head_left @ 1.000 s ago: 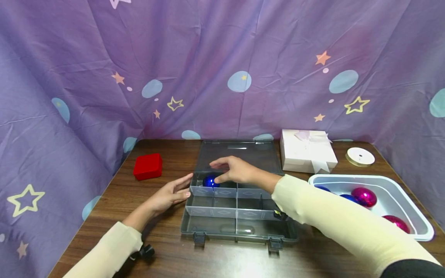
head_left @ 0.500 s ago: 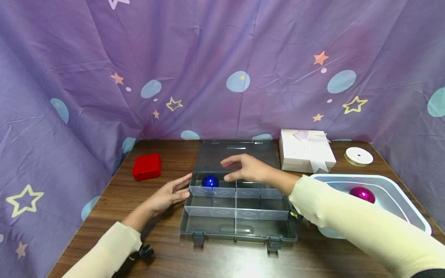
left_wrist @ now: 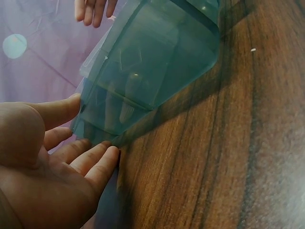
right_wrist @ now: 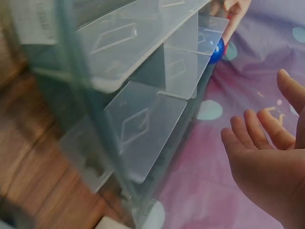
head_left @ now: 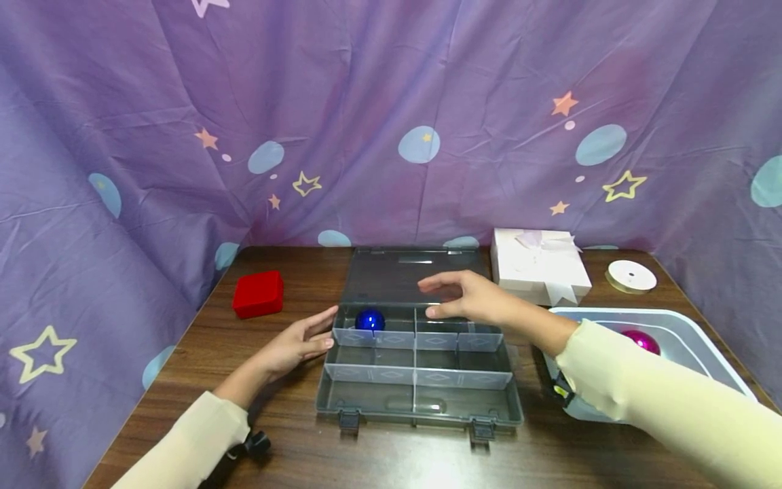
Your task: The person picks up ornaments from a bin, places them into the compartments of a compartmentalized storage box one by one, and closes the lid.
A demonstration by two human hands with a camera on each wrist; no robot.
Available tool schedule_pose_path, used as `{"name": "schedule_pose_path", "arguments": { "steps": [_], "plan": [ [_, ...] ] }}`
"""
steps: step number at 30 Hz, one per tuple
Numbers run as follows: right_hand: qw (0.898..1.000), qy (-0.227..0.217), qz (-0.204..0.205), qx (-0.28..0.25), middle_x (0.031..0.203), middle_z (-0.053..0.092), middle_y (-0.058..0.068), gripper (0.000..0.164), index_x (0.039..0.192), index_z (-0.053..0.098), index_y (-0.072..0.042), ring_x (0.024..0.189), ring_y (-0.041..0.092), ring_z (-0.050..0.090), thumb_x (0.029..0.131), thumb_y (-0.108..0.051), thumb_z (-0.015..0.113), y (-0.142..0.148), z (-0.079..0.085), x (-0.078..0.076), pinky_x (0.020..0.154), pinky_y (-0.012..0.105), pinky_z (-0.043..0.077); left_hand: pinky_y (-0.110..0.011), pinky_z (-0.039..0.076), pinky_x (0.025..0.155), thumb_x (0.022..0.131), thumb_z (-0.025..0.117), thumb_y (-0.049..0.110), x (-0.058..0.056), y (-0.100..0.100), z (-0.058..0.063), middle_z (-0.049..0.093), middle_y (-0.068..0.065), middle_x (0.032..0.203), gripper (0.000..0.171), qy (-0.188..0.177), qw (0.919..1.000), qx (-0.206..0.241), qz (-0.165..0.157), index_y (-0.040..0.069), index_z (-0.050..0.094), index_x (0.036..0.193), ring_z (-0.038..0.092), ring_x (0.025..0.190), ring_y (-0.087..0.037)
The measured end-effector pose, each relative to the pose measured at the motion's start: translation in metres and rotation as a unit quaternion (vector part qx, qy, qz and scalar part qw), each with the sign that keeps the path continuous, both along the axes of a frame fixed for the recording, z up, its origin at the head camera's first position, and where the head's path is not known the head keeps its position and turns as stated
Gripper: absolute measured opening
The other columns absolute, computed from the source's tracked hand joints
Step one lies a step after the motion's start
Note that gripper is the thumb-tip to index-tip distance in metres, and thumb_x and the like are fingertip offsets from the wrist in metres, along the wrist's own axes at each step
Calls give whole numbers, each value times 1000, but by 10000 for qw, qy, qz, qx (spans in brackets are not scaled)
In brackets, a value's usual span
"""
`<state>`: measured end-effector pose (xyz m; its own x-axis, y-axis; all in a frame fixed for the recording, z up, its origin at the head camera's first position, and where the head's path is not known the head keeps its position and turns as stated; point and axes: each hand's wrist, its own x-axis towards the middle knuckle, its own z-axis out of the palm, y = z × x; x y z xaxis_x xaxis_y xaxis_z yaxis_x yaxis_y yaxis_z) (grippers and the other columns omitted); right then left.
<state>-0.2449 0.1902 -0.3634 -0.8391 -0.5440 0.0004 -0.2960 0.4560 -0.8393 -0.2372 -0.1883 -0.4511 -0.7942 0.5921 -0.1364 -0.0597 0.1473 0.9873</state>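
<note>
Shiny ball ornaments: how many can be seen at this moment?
2. A blue ball sits in the back-left compartment of the grey organizer case; a magenta ball lies in the white bin. The right sleeve covers part of the bin, so more may be hidden.

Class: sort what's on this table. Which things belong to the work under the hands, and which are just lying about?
In use: organiser case, blue ball, left hand, right hand, white tub, pink ball.
Lying about: red box, white gift box, ribbon spool.
</note>
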Motion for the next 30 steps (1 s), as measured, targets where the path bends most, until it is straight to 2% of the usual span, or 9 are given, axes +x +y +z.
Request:
{"name": "schedule_pose_path", "arguments": {
  "steps": [9, 19, 23, 26, 27, 29, 30],
  "plan": [
    [9998, 31, -195, -20, 145, 59, 20, 56, 144, 57, 0, 138, 40, 52, 94, -19, 77, 32, 6, 18, 110, 53, 48, -41, 38, 117, 104, 55, 0, 0, 0, -1, 10, -26, 170, 75, -29, 10000, 8, 31, 2, 12, 165, 22, 152, -44],
    [9984, 390, -407, -5, 141, 63, 20, 54, 141, 59, -1, 135, 42, 54, 94, -18, 77, 69, 12, 39, 112, 53, 44, -43, 37, 118, 104, 56, 1, 0, -1, -1, 10, -26, 170, 75, 23, 10000, -15, 2, 3, 12, 165, 23, 152, -45],
    [9979, 309, -563, -60, 142, 61, 20, 54, 143, 58, -1, 135, 42, 54, 95, -17, 75, 83, 13, 50, 105, 36, 53, -43, 37, 118, 104, 53, -2, 1, 0, 0, 10, -26, 170, 73, 17, 10000, -37, 9, 2, 12, 165, 23, 152, -45],
    [9972, 347, -665, -22, 143, 61, 19, 54, 144, 57, -1, 135, 41, 53, 96, -18, 75, 93, 11, 57, 101, 19, 50, -44, 37, 118, 104, 53, -2, 1, 0, 0, 10, -26, 170, 73, 2, 10000, -45, 29, 2, 12, 165, 23, 152, -45],
    [9967, 388, -707, 28, 144, 61, 18, 55, 144, 57, -1, 136, 40, 53, 96, -19, 75, 96, 11, 60, 100, 16, 48, -44, 37, 118, 104, 53, -2, 1, 0, 0, 10, -26, 170, 73, -2, 10000, -43, 31, 2, 12, 165, 23, 152, -46],
    [9956, 469, -796, 161, 144, 61, 18, 55, 144, 57, -2, 136, 41, 52, 96, -21, 75, 102, 11, 65, 104, 23, 50, -45, 36, 118, 105, 53, -2, 1, 0, 0, 9, -26, 170, 73, -4, 10000, -35, 26, 3, 12, 165, 22, 152, -46],
    [9948, 526, -838, 256, 144, 60, 17, 55, 144, 57, -3, 137, 40, 52, 96, -23, 75, 105, 11, 67, 105, 21, 48, -45, 36, 118, 105, 53, -2, 1, 0, 1, 9, -26, 170, 73, -7, 10000, -33, 27, 3, 12, 165, 22, 152, -46]
  ]
}}
